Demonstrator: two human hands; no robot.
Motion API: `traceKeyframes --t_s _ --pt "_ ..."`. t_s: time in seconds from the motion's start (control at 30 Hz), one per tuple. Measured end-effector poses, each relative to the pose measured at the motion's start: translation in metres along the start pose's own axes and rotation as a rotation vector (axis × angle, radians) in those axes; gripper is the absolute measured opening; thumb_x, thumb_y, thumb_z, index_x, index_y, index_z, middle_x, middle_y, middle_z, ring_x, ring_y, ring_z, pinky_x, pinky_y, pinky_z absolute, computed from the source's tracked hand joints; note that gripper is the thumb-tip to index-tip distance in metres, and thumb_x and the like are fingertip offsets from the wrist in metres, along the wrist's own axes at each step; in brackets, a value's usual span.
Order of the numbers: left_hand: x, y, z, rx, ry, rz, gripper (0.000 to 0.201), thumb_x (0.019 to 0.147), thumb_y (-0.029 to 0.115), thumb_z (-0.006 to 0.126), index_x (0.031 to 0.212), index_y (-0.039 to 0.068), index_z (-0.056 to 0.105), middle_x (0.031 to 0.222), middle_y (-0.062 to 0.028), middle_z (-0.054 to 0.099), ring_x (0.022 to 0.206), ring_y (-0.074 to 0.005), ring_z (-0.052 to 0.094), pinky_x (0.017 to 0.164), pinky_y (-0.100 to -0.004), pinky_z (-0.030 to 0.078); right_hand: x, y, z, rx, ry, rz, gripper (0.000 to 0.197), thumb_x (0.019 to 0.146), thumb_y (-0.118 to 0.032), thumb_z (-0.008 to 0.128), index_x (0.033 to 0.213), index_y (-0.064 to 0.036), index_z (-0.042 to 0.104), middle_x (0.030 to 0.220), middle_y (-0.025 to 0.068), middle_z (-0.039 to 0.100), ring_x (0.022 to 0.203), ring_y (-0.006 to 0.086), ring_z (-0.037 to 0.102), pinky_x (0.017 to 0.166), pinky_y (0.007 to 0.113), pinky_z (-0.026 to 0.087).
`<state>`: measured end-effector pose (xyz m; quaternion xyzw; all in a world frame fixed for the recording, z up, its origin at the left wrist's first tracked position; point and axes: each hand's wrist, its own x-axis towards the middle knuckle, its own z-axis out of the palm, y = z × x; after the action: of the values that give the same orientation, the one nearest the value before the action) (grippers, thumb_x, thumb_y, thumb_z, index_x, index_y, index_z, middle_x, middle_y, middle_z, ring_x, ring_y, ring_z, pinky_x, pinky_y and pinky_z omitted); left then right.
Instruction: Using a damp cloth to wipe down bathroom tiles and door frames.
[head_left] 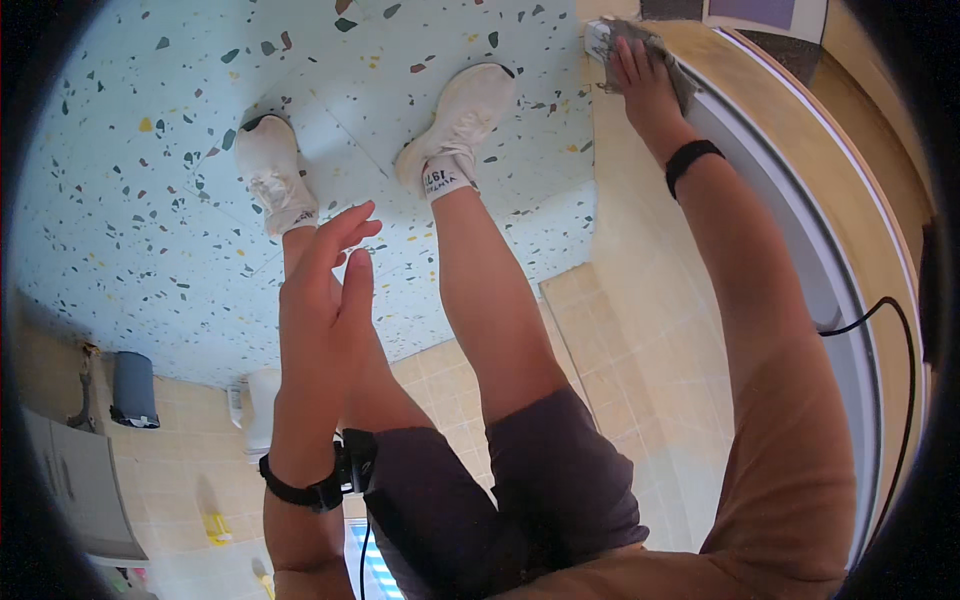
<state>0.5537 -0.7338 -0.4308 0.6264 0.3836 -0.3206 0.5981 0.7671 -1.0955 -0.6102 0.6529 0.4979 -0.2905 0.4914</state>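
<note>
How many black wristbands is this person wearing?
2: one black wristband on the right arm, behind the right hand pressing a grey cloth; another below the open left hand.

Your left hand (325, 290) has open floor (150, 150) from nine to twelve o'clock; your legs block three. Your right hand (648, 85) is hemmed by the wall edge (800, 230) at three

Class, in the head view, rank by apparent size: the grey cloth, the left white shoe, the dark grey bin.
1. Left white shoe
2. Grey cloth and dark grey bin: alike; differing camera distance and the right hand covering the cloth leave it unsure.
</note>
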Motion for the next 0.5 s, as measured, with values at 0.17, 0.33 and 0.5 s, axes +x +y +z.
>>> traceKeyframes --t_s 0.17,0.33,0.5 --pt "0.012 -0.006 -0.006 0.013 0.027 -0.047 0.03 0.089 0.001 0.043 0.117 0.001 0.053 0.111 -0.015 0.059 0.104 -0.021 0.059 0.09 -0.031 0.042 0.041 -0.015 0.033 -0.037 0.071 0.005 0.057 0.085 -0.017 0.043 0.139 -0.0026 0.031 0.15 0.0123 0.019 0.136 0.0299 0.021 0.106 0.041 0.023" --pt "0.01 -0.008 -0.02 0.134 0.038 -0.005 0.03 0.089 0.001 0.043 0.117 0.0 0.053 0.11 -0.0148 0.061 0.102 -0.0212 0.059 0.091 -0.0309 0.042 0.054 -0.021 0.02 -0.015 -0.017 -0.009 0.056 0.085 -0.016 0.042 0.139 -0.0027 0.032 0.15 0.0105 0.018 0.137 0.0276 0.02 0.108 0.039 0.022" --pt "0.001 0.015 -0.024 0.164 0.023 0.029 0.03 0.088 0.001 0.044 0.117 0.002 0.054 0.107 -0.0145 0.062 0.103 -0.0212 0.059 0.089 -0.0305 0.043 0.012 -0.005 -0.002 0.013 -0.039 -0.039 0.057 0.085 -0.017 0.043 0.139 -0.0009 0.032 0.149 0.0113 0.021 0.137 0.0248 0.021 0.109 0.039 0.021"
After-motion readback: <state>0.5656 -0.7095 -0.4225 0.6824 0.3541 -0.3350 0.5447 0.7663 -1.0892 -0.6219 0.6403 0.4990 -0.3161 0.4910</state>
